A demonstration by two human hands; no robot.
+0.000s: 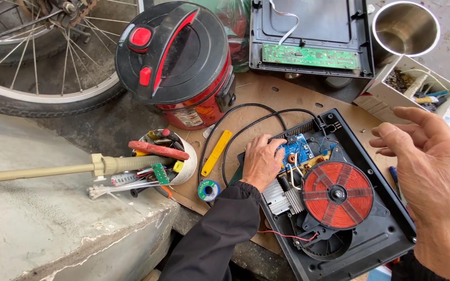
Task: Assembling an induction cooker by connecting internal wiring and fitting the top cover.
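Far left: bicycle wheel (pixel 37 57) at the upper left corner of view; below it a concrete slab (pixel 48 218). A beige tool handle (pixel 53 170) lies across the slab, its end in a white tub (pixel 186 166) of small tools at the left edge of the brown board (pixel 266 93).

Behind the tub: red-and-black pressure cooker (pixel 178 62), lid on. On the board just right of the tub: yellow plastic pry tool (pixel 216 152), and a solder spool (pixel 209 189) near the board's front edge.

Left hand (pixel 261 162), black sleeve, rests on the left edge of the opened induction cooker base (pixel 386 234); fingers together, tips pressed on the blue circuit board (pixel 295 148). Whether they grip any part: cannot tell, tips are partly hidden. Copper-red coil (pixel 338 194) sits centre of the base, just right of that hand.

Right hand (pixel 433 182) held above the base's right edge, fingers apart and loosely curled, holding nothing.

Back edge: cooker's top shell (pixel 308 31) with green board, steel pot (pixel 406 28), parts box (pixel 417 91).
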